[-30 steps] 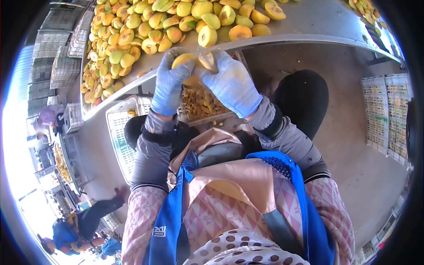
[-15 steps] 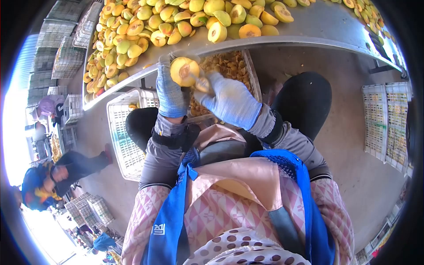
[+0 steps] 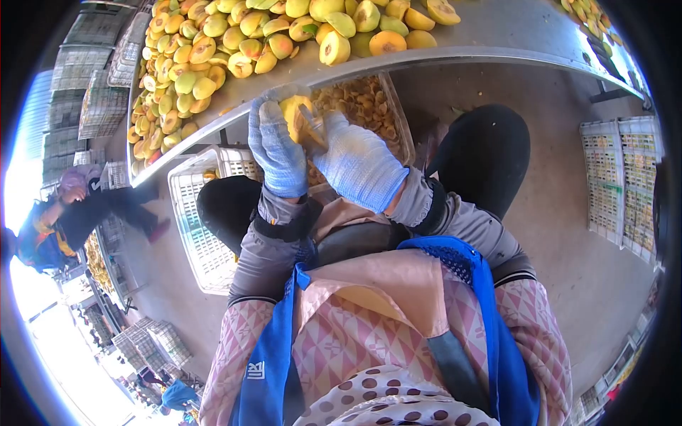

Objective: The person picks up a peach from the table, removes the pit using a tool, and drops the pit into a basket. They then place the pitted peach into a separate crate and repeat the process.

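Observation:
In my gloved left hand [image 3: 277, 153] is a yellow peach half [image 3: 295, 119], held upright over the front edge of the metal table [image 3: 490, 53]. My gloved right hand [image 3: 361, 162] is closed around a small tool [image 3: 312, 126], whose metal end is against the fruit; its exact shape is hard to make out. Just past my hands, below the table edge, a crate [image 3: 398, 117] holds many brown-orange pieces. Halved peaches [image 3: 213, 50] are heaped on the table.
A white crate [image 3: 202, 234] stands by my left knee. More crates are stacked at the right [image 3: 621, 184] and at the far left [image 3: 78, 85]. A person [image 3: 71, 220] is at the left, with other people lower left.
The peach half has turned from facing me to edge-on, and the tool now meets it. My left fingers have come up around it. The person at the left has moved further left.

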A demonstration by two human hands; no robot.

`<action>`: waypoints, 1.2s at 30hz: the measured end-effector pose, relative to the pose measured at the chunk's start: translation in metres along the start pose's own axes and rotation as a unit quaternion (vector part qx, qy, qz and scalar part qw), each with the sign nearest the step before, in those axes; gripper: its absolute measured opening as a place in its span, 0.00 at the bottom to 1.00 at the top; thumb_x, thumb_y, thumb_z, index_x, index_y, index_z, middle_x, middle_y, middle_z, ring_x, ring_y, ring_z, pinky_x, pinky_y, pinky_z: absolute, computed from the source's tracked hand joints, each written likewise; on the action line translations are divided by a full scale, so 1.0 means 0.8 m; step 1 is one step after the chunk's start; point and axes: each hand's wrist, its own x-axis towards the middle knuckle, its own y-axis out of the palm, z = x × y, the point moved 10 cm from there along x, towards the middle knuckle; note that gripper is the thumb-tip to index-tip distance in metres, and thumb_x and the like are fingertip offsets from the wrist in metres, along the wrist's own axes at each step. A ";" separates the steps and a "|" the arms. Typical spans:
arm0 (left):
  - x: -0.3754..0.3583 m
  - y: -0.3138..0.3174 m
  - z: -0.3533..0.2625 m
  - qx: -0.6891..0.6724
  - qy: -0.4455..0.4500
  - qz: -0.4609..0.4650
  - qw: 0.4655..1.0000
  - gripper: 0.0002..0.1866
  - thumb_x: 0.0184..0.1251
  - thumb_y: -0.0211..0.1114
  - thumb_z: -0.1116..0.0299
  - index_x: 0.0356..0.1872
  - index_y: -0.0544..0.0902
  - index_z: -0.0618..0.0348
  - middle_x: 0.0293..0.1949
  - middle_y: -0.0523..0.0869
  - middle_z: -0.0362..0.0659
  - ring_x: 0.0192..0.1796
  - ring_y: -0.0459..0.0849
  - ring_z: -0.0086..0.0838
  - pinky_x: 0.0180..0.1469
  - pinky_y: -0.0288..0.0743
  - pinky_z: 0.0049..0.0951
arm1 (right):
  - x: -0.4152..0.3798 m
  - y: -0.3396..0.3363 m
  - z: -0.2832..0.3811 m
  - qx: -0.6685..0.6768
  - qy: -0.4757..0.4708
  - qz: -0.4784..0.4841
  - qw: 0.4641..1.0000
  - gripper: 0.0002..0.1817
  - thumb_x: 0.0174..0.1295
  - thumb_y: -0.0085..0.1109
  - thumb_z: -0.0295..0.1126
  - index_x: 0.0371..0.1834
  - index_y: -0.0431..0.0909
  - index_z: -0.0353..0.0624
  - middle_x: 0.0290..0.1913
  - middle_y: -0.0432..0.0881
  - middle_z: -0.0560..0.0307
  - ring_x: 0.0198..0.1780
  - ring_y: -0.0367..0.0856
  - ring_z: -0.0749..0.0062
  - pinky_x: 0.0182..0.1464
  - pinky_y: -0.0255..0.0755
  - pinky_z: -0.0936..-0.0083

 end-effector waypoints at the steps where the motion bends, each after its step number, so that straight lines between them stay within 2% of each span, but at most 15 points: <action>1: 0.000 0.000 0.001 0.000 -0.005 -0.001 1.000 0.21 0.79 0.46 0.58 0.46 0.81 0.66 0.41 0.84 0.46 0.42 0.81 0.28 0.47 0.76 0.27 | -0.001 0.000 0.001 -0.001 -0.003 -0.001 1.000 0.18 0.61 0.63 0.37 0.43 0.69 0.35 0.25 0.80 0.36 0.31 0.82 0.39 0.32 0.76 0.50; 10: -0.003 0.006 0.031 -0.095 -0.103 -0.001 0.990 0.23 0.79 0.44 0.57 0.40 0.82 0.66 0.36 0.86 0.46 0.38 0.83 0.29 0.43 0.77 0.29 | -0.007 0.004 0.004 -0.002 -0.032 0.003 0.999 0.17 0.61 0.61 0.36 0.43 0.70 0.33 0.26 0.81 0.37 0.31 0.83 0.38 0.32 0.76 0.51; 14: -0.004 0.008 0.023 -0.094 -0.098 -0.006 0.991 0.23 0.79 0.45 0.56 0.40 0.82 0.66 0.37 0.86 0.46 0.38 0.84 0.29 0.42 0.77 0.29 | -0.006 0.006 0.004 -0.003 -0.013 0.010 1.000 0.19 0.58 0.62 0.34 0.44 0.71 0.32 0.26 0.81 0.38 0.31 0.83 0.39 0.32 0.77 0.52; 18: -0.006 0.020 0.038 0.012 -0.016 0.087 0.996 0.18 0.76 0.53 0.60 0.42 0.81 0.67 0.36 0.86 0.47 0.39 0.85 0.31 0.41 0.78 0.30 | -0.008 0.008 0.003 -0.039 -0.014 0.031 0.999 0.19 0.57 0.63 0.34 0.45 0.71 0.31 0.26 0.82 0.38 0.31 0.84 0.41 0.33 0.78 0.53; 20: -0.013 0.024 0.061 -0.195 -0.168 0.069 0.964 0.13 0.73 0.57 0.65 0.43 0.80 0.68 0.35 0.86 0.48 0.38 0.85 0.32 0.41 0.78 0.30 | -0.009 0.009 0.002 -0.043 -0.018 0.030 0.998 0.19 0.56 0.63 0.34 0.45 0.72 0.31 0.25 0.82 0.39 0.31 0.84 0.42 0.33 0.78 0.54; 22: -0.020 0.027 0.071 -0.245 -0.201 0.071 0.946 0.10 0.70 0.60 0.70 0.45 0.80 0.67 0.36 0.85 0.47 0.39 0.85 0.31 0.42 0.78 0.29 | -0.009 0.011 0.002 -0.050 -0.022 0.029 0.998 0.19 0.57 0.63 0.34 0.45 0.72 0.32 0.25 0.82 0.39 0.30 0.84 0.42 0.33 0.78 0.54; 24: -0.021 0.026 0.078 -0.148 -0.131 0.102 0.975 0.09 0.67 0.61 0.73 0.46 0.79 0.65 0.37 0.85 0.44 0.39 0.84 0.28 0.43 0.78 0.26 | -0.010 0.015 0.000 -0.069 -0.035 0.037 0.996 0.19 0.56 0.63 0.34 0.45 0.73 0.32 0.25 0.82 0.39 0.30 0.84 0.43 0.33 0.78 0.54; 27: -0.012 0.027 0.064 -0.014 -0.053 0.155 0.986 0.09 0.66 0.62 0.75 0.45 0.80 0.65 0.37 0.85 0.44 0.39 0.84 0.28 0.43 0.78 0.25 | -0.011 0.017 0.000 -0.058 -0.044 0.041 0.997 0.18 0.56 0.63 0.34 0.45 0.73 0.32 0.25 0.82 0.40 0.30 0.84 0.43 0.34 0.78 0.54; 30: -0.012 0.017 0.064 -0.049 -0.015 0.103 0.993 0.09 0.66 0.65 0.71 0.42 0.79 0.67 0.33 0.85 0.47 0.36 0.85 0.33 0.40 0.79 0.30 | -0.009 0.018 0.000 -0.026 -0.042 0.039 0.998 0.18 0.56 0.63 0.33 0.44 0.72 0.31 0.25 0.82 0.40 0.30 0.84 0.43 0.34 0.78 0.54; 33: -0.008 0.017 0.037 0.037 0.045 0.099 0.993 0.10 0.70 0.60 0.68 0.40 0.80 0.66 0.32 0.86 0.48 0.34 0.85 0.34 0.38 0.79 0.30 | -0.010 0.016 0.002 -0.024 -0.040 0.039 0.998 0.18 0.56 0.62 0.32 0.44 0.72 0.31 0.25 0.82 0.39 0.31 0.84 0.42 0.34 0.78 0.53; 35: -0.005 0.019 0.035 -0.093 -0.068 0.089 0.989 0.11 0.73 0.57 0.66 0.39 0.81 0.66 0.32 0.86 0.48 0.34 0.85 0.35 0.38 0.79 0.30 | -0.011 0.014 0.004 -0.036 -0.035 0.040 0.998 0.18 0.56 0.62 0.32 0.44 0.72 0.32 0.26 0.82 0.38 0.31 0.84 0.42 0.34 0.78 0.53; 36: -0.005 0.019 0.035 -0.099 -0.073 0.084 0.989 0.13 0.74 0.56 0.65 0.39 0.81 0.66 0.32 0.86 0.48 0.34 0.86 0.35 0.38 0.79 0.30 | -0.011 0.014 0.005 -0.044 -0.031 0.042 0.998 0.17 0.56 0.62 0.32 0.44 0.72 0.32 0.26 0.82 0.38 0.31 0.84 0.41 0.34 0.78 0.53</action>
